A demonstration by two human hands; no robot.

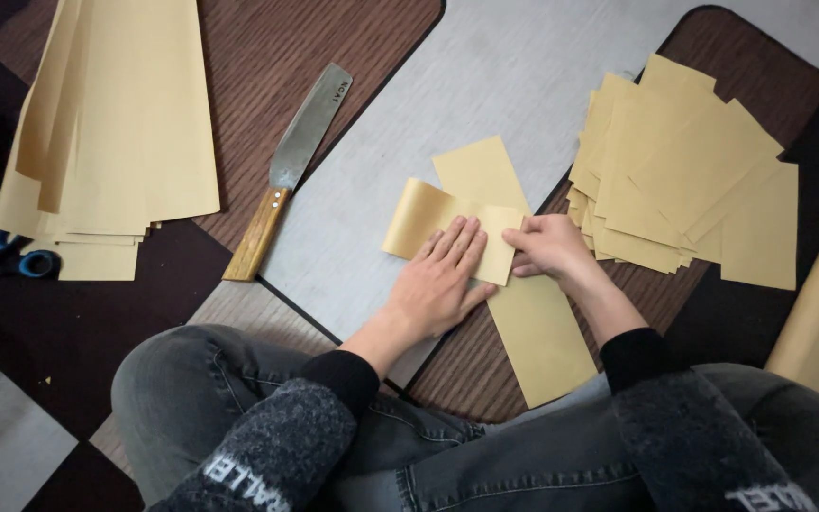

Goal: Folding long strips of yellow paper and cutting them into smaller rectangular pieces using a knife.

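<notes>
At the centre of the frame the left hand [440, 280] lies flat, fingers [457, 242] together and stretched out, pressing on a folded yellow paper sheet [424, 216], while the right hand [550, 248] pinches that sheet's right edge with its fingers closed on it. The sheet lies across a long yellow paper strip [533, 322] on a grey board [447, 104] on the patterned floor [267, 57]. A loose pile of cut yellow sheets [684, 161] lies at right, a stack of long yellow sheets [116, 123] at upper left, a wooden-handled knife [288, 171] between them, and blue-handled scissors [21, 264] at the left edge.
</notes>
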